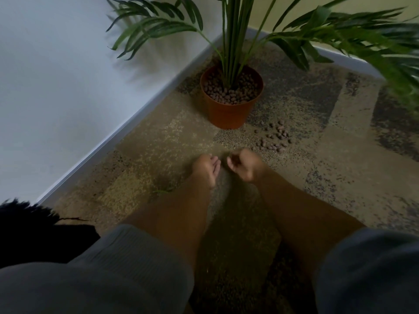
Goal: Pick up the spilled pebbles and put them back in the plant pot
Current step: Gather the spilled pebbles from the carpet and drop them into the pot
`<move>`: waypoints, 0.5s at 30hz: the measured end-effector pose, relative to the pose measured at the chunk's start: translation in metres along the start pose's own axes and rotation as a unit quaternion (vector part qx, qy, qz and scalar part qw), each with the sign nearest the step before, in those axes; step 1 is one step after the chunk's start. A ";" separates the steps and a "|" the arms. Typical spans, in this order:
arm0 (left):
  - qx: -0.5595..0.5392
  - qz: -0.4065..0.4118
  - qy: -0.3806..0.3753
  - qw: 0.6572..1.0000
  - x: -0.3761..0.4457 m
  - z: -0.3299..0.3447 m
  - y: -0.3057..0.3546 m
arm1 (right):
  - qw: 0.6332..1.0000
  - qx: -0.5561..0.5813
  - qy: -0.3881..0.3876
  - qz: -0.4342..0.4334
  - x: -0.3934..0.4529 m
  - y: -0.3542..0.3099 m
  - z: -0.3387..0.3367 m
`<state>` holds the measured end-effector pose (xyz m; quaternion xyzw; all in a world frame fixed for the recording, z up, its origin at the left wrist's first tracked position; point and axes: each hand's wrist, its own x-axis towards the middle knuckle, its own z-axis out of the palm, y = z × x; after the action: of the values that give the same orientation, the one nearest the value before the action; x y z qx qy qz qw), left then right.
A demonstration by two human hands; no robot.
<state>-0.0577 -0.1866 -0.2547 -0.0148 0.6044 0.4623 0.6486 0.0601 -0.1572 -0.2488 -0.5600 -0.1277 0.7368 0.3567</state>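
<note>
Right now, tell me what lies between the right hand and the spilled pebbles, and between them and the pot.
Nothing visible. Only bare carpet separates the right hand from the spilled pebbles. The pot stands just beyond them, its rim open on the near side; palm fronds hang higher up.

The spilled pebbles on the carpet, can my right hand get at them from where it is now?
Probably yes. The spilled pebbles lie in the open on the carpet, just beyond the right hand and beside the plant pot. Nothing lies between hand and pile; the fronds hang well above.
</note>
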 end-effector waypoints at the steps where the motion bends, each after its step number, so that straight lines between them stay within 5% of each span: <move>1: -0.032 -0.002 -0.004 0.999 -0.002 0.005 0.007 | 0.997 0.078 -0.023 0.008 -0.001 -0.009 0.002; 4: -0.118 0.000 -0.022 0.993 -0.009 0.028 0.034 | 0.978 0.199 -0.060 -0.014 -0.006 -0.035 0.011; 10: -0.192 0.057 -0.106 0.974 -0.022 0.080 0.088 | 0.987 0.139 -0.021 -0.078 -0.018 -0.088 0.047; 15: -0.199 0.085 -0.152 0.964 -0.027 0.101 0.113 | 0.968 0.213 -0.052 -0.123 -0.028 -0.122 0.064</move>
<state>-0.0456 -0.0793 -0.1449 -0.0218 0.3935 0.6232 0.6755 0.0513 -0.0752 -0.1344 -0.4124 -0.0542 0.7257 0.5481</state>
